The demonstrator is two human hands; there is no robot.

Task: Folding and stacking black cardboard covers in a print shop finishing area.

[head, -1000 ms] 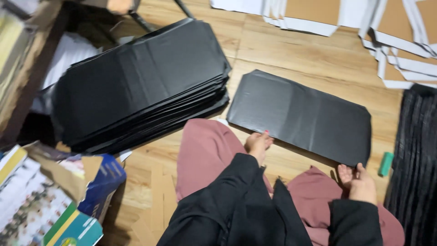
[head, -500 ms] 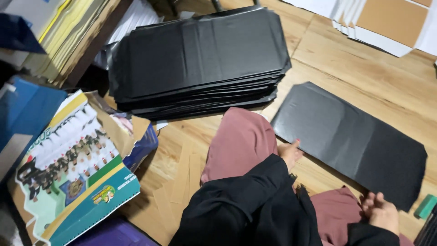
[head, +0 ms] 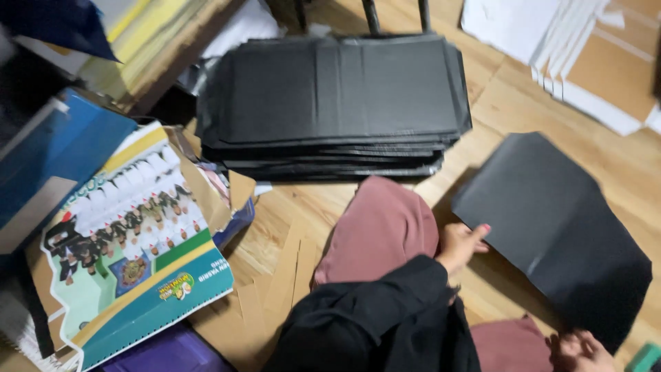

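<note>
A flat black card sheet [head: 554, 227] is tilted up off the wooden floor [head: 513, 107] in front of me. My left hand [head: 460, 245] grips its near left edge, thumb on top. My right hand [head: 580, 351] holds the sheet's near right corner at the bottom of the view, partly cut off. A thick stack of the same black sheets [head: 337, 103] lies on the floor further away, to the left of the held sheet. My pink-clad knees [head: 377, 231] and black sleeves are below the hands.
A printed calendar with a group photo [head: 131, 255] lies at left on cardboard, next to a blue box [head: 55, 162]. White and brown card pieces [head: 585, 55] lie at the far right. A small green object [head: 647, 358] sits at the bottom right corner.
The view has swung left and closer. The black sheet, flat on the floor before, is now lifted and tilted by both hands.
</note>
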